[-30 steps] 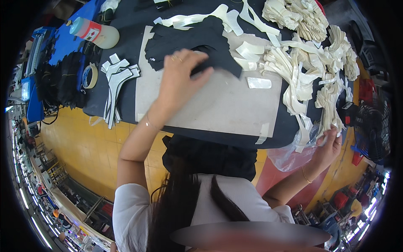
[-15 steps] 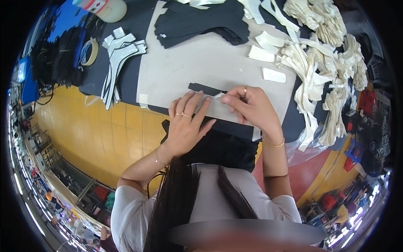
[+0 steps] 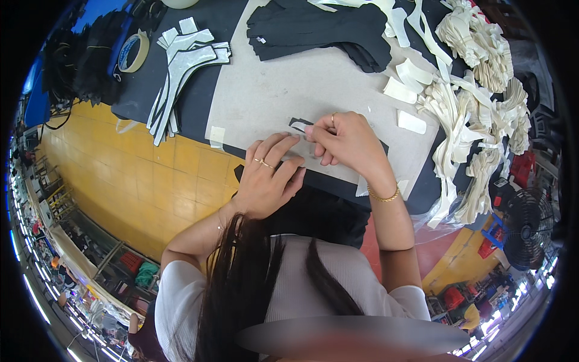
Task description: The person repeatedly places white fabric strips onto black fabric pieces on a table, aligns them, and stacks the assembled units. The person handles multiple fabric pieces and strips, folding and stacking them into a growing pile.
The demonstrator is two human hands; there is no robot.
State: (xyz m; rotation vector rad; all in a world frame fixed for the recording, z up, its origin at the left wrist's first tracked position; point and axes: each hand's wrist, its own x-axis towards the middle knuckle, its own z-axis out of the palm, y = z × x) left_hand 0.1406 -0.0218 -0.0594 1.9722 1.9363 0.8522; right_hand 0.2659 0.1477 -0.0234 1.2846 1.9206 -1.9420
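Note:
A narrow black fabric strip (image 3: pixel 295 120) lies on the grey work board near its front edge, partly covered by my right hand. Against the strip's left end, my right hand (image 3: pixel 353 148) pinches a small white piece (image 3: pixel 300 127) between thumb and fingers. My left hand (image 3: pixel 271 175) rests at the board's front edge, just left of the strip. Its fingers are bent and slightly apart, with nothing visible in them. Beyond both hands, a stack of black cut fabric pieces (image 3: pixel 316 30) sits on the board.
White-faced, black-edged curved pieces (image 3: pixel 181 66) are stacked at the left, beside a roll of tape (image 3: pixel 134 53). Cream cut pieces (image 3: pixel 449 114) heap along the right side, with a loose one (image 3: pixel 411 121) on the grey board (image 3: pixel 265 90). A black fan (image 3: pixel 529 226) stands far right.
My right hand has moved left along the black strip with the white piece. My left fingers have drawn back from the strip and bent more. The whole view has shifted a little.

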